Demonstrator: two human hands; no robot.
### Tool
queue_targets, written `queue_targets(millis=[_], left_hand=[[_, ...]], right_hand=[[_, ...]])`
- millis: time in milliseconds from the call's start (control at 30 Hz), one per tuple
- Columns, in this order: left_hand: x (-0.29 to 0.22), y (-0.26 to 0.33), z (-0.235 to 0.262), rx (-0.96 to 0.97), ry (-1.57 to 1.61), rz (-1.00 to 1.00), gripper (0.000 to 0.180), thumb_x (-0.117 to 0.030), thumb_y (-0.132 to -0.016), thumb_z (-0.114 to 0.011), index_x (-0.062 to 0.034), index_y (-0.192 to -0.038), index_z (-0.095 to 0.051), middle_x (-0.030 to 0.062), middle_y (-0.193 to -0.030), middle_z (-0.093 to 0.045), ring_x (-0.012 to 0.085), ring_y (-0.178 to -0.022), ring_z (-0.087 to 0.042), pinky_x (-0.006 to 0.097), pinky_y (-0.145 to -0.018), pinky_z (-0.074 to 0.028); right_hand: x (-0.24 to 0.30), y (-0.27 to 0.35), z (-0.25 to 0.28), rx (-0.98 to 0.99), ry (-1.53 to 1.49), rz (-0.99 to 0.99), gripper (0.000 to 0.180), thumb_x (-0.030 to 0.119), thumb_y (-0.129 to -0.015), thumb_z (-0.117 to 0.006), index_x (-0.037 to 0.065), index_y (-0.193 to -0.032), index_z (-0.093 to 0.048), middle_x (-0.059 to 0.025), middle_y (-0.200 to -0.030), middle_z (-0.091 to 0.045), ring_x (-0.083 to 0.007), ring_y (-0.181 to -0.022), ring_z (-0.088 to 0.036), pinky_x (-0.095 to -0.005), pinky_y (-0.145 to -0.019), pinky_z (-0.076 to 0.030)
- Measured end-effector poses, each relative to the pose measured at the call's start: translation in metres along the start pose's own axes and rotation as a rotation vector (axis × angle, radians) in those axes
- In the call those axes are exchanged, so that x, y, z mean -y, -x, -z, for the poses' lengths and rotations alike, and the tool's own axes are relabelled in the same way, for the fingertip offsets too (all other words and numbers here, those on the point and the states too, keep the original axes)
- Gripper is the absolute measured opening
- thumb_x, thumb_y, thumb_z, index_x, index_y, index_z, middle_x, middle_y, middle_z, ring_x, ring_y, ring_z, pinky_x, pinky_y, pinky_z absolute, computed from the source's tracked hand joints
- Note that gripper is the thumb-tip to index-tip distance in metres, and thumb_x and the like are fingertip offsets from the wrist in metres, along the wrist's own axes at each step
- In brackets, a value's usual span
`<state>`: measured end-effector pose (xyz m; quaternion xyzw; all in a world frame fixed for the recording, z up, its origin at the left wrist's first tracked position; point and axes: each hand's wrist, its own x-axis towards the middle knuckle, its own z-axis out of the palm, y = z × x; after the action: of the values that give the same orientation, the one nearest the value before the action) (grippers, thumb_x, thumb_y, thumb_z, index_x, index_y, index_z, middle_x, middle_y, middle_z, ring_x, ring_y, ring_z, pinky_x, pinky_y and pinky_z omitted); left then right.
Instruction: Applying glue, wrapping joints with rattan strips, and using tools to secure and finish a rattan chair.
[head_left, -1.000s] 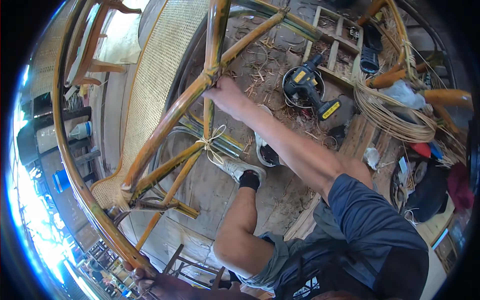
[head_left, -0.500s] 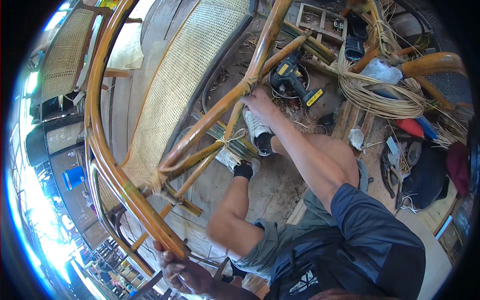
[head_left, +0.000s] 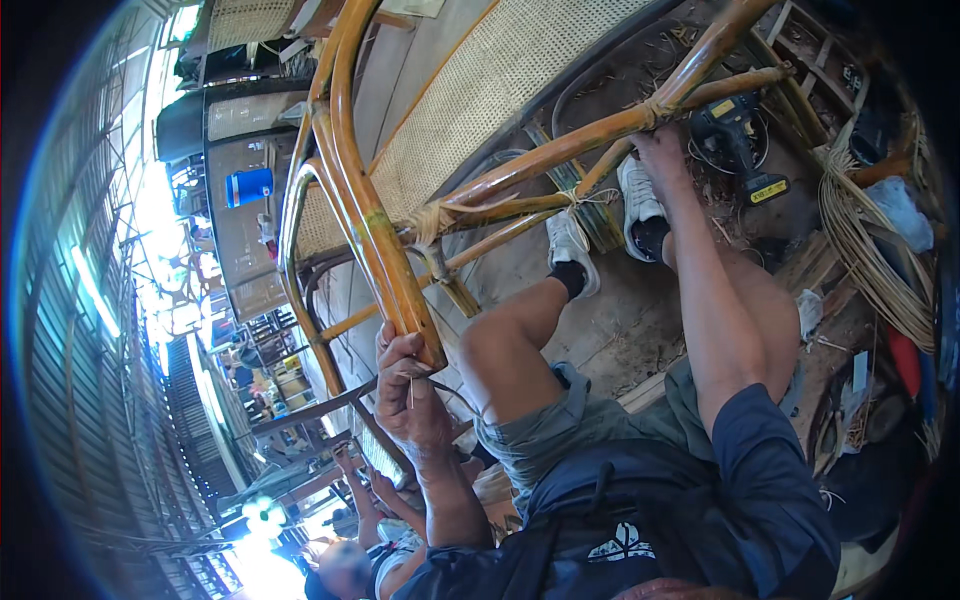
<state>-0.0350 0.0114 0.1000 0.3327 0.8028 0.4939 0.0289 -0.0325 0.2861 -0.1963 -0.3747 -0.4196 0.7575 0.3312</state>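
A glossy brown rattan chair frame (head_left: 375, 235) stands tilted before me, its poles bound with pale strips at the joints. My left hand (head_left: 412, 400) is closed round the lower end of its thick doubled pole; a thin pale sliver shows by the fingers. Farther off to the right, my right hand (head_left: 660, 152) grips the frame just below a bound joint, its fingertips partly hidden behind the pole. A woven cane panel (head_left: 480, 105) in a dark rim lies beyond the frame. Short greenish pole pieces (head_left: 600, 226) are at a string-tied crossing near my shoes.
At the right lie a yellow-and-black cordless drill (head_left: 735, 145) on a round container, a coil of rattan strips (head_left: 870, 250) and a crumpled plastic bag (head_left: 900, 212). A blue container (head_left: 249, 187) stands at the left. Another person (head_left: 385, 545) sits at the lower left.
The view has swung left, so the frame and both hands appear farther right, and the other person has come into view. Both hands keep their hold on the frame.
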Motion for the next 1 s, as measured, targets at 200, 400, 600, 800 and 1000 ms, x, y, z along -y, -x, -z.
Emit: queue_targets(millis=[200, 400, 600, 800, 1000], left_hand=[[-0.004, 0.003, 0.004, -0.006, 0.121, 0.090, 0.036, -0.021, -0.084, -0.060, 0.0060, -0.107, -0.055, 0.0189, -0.119, -0.052, 0.0258, -0.127, -0.034, 0.036, -0.103, -0.030], [-0.008, -0.002, 0.004, -0.007, 0.173, 0.127, 0.029, -0.019, -0.085, -0.058, 0.0015, -0.106, -0.057, 0.0184, -0.117, -0.054, 0.0260, -0.121, -0.042, 0.038, -0.100, -0.033], [-0.014, -0.020, 0.021, -0.040, 0.310, 0.102, 0.023, -0.019, -0.086, -0.058, -0.0010, -0.099, -0.058, 0.0123, -0.089, -0.062, 0.0239, -0.094, -0.058, 0.039, -0.091, -0.042], [-0.032, -0.058, 0.016, -0.049, -0.195, 0.227, 0.024, -0.015, -0.089, -0.054, 0.0015, -0.107, -0.057, 0.0059, -0.078, -0.058, 0.0121, -0.071, -0.055, 0.026, -0.067, -0.047], [-0.043, -0.112, -0.001, 0.246, -0.723, 0.109, 0.022, -0.012, -0.089, -0.053, 0.0015, -0.106, -0.056, 0.0075, -0.088, -0.061, 0.0113, -0.077, -0.056, 0.024, -0.071, -0.045]], right_hand=[[0.001, -0.004, 0.008, 0.072, 0.060, -0.123, 0.029, 0.012, -0.078, -0.060, -0.002, -0.103, -0.057, -0.0103, -0.096, -0.060, -0.0171, -0.090, -0.055, -0.0302, -0.080, -0.042], [0.001, 0.002, 0.001, 0.011, 0.020, -0.104, 0.028, 0.011, -0.078, -0.059, -0.001, -0.103, -0.057, -0.0101, -0.096, -0.060, -0.0164, -0.092, -0.055, -0.0300, -0.081, -0.042], [-0.004, 0.000, -0.001, -0.016, -0.009, -0.088, 0.028, 0.016, -0.080, -0.059, -0.001, -0.102, -0.057, -0.0099, -0.096, -0.061, -0.0172, -0.090, -0.056, -0.0304, -0.081, -0.042], [-0.024, -0.012, 0.014, -0.053, 0.101, -0.002, 0.030, 0.021, -0.079, -0.061, -0.002, -0.098, -0.058, -0.0126, -0.090, -0.062, -0.0203, -0.085, -0.058, -0.0324, -0.078, -0.044], [0.052, 0.051, 0.022, 0.069, 0.849, -0.242, 0.028, 0.023, -0.080, -0.059, -0.003, -0.092, -0.061, -0.0118, -0.078, -0.062, -0.0209, -0.069, -0.059, -0.0320, -0.069, -0.046]])
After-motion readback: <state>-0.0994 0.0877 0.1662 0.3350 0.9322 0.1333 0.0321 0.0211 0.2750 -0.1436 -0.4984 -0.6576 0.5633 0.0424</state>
